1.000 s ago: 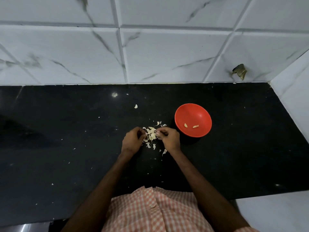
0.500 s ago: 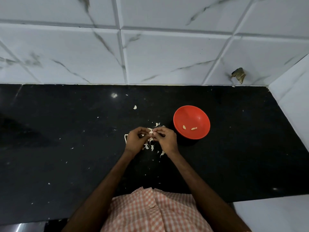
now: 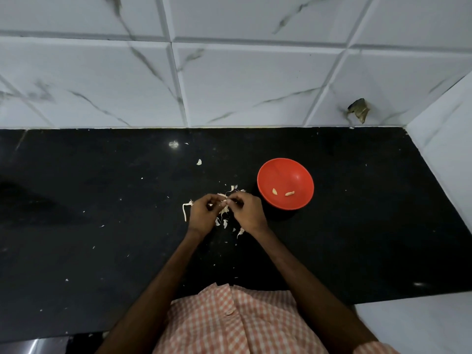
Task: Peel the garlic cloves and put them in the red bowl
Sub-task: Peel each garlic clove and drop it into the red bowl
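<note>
A red bowl point(image 3: 296, 175) stands on the black counter point(image 3: 102, 200), right of my hands. Two peeled garlic cloves point(image 3: 274, 191) lie inside it. My left hand point(image 3: 203, 215) and my right hand point(image 3: 246, 213) meet fingertip to fingertip over a heap of white garlic skins point(image 3: 224, 210). Both pinch one small garlic clove point(image 3: 224, 200) between them; most of it is hidden by the fingers. A long strip of skin point(image 3: 184, 212) lies just left of my left hand.
Loose skin flakes are scattered over the counter, one larger piece point(image 3: 199, 162) lying farther back. A white marbled tile wall point(image 3: 229, 72) rises behind, and a white side wall point(image 3: 444, 149) closes the right end. My checked shirt point(image 3: 229, 323) is at the near edge.
My hands have come together from slightly apart, fingertips now touching over the skins. A long strip of skin has appeared left of my left hand. The bowl has not moved.
</note>
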Motion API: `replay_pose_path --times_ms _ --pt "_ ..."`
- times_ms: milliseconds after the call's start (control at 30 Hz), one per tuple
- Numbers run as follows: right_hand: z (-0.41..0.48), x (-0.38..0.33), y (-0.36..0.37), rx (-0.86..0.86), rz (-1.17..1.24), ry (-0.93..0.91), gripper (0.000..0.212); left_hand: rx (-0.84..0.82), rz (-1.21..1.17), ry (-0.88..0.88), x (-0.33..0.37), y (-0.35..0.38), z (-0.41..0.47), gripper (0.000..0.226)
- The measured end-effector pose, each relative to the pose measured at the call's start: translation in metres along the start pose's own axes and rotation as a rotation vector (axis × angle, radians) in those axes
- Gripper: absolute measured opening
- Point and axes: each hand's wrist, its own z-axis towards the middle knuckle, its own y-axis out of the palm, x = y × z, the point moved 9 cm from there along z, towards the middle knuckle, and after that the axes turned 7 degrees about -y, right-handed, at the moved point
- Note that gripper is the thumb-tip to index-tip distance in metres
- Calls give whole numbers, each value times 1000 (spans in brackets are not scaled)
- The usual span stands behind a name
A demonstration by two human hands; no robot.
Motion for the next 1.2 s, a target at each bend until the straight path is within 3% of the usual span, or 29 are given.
replay_pose_path --times_ms 367,633,1033,1200 --pt "-1 13 -2 -60 133 150 8 19 -35 -27 1 7 -1 18" --pt "0 0 -12 -5 333 136 5 29 -260 -177 3 9 -7 5" --pt "4 -11 -10 -47 498 212 12 -104 -411 -204 16 6 -14 11" --pt "5 -17 -14 -43 501 204 14 -44 -218 -49 26 -3 -9 11"
